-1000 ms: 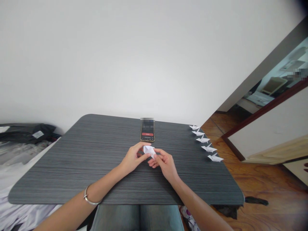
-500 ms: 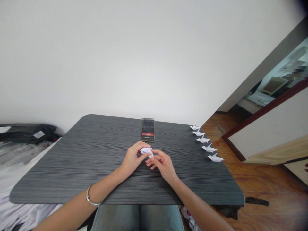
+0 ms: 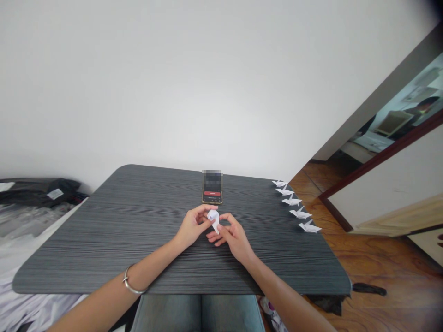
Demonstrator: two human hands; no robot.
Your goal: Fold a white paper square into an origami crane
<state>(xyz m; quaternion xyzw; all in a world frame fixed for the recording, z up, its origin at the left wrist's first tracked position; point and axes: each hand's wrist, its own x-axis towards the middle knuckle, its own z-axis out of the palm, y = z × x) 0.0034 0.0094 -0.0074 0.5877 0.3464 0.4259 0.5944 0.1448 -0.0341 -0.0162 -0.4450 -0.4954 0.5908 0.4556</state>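
A small piece of folded white paper (image 3: 215,220) is held up just above the dark striped table, in front of a phone. My left hand (image 3: 192,226) pinches its left side between thumb and fingers. From the right, my right hand (image 3: 233,235) has thumb and fingers at the paper's lower right end, the other fingers loosely curled beneath. The paper's top looks rounded, and a narrow pointed end hangs down. Its finer folds are too small to make out.
A phone (image 3: 212,189) leans upright behind my hands. Several folded white paper cranes (image 3: 291,201) line the right edge of the dark table (image 3: 138,207). Black and clear plastic bags (image 3: 38,191) lie at the left. Through the doorway, a person (image 3: 424,108) sits in another room.
The folded paper has turned in my fingers; its pointed end now hangs lower and its top looks rounder. Both hands have shifted only slightly. The cranes and phone stay in place.
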